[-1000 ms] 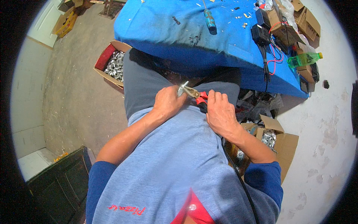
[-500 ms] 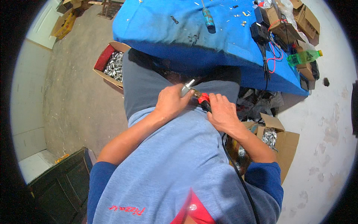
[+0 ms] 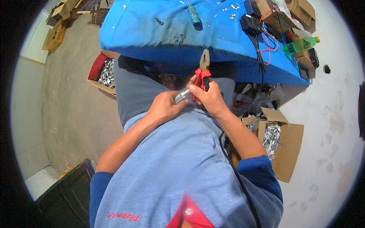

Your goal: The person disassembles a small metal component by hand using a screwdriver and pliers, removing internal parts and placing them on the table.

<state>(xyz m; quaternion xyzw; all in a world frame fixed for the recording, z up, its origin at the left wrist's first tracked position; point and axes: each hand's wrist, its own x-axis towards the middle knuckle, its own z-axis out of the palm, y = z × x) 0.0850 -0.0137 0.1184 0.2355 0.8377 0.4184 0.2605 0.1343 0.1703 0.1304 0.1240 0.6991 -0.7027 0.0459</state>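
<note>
My left hand (image 3: 165, 108) is closed around a small silver metal cylinder (image 3: 179, 98) with a thinner pin end, held over my lap. In my right hand (image 3: 210, 98) is a pair of pliers (image 3: 204, 66) with red and black handles, its metal jaws pointing up toward the table edge. The right thumb and fingertips come close to the cylinder's thin end; whether they touch it I cannot tell. The pliers' jaws have nothing visible between them.
A blue-covered table (image 3: 152, 36) stands in front, bearing a teal-handled screwdriver (image 3: 194, 19), black adapters (image 3: 251, 24) and a green bottle (image 3: 301, 45). Boxes of metal parts sit on the left (image 3: 102, 72) and right (image 3: 288, 148). A black cable (image 3: 239, 171) runs down my right side.
The pliers have swung away from the cylinder and now point upward in my right hand. The cylinder has shifted slightly down and left with my left hand, and the view has shifted.
</note>
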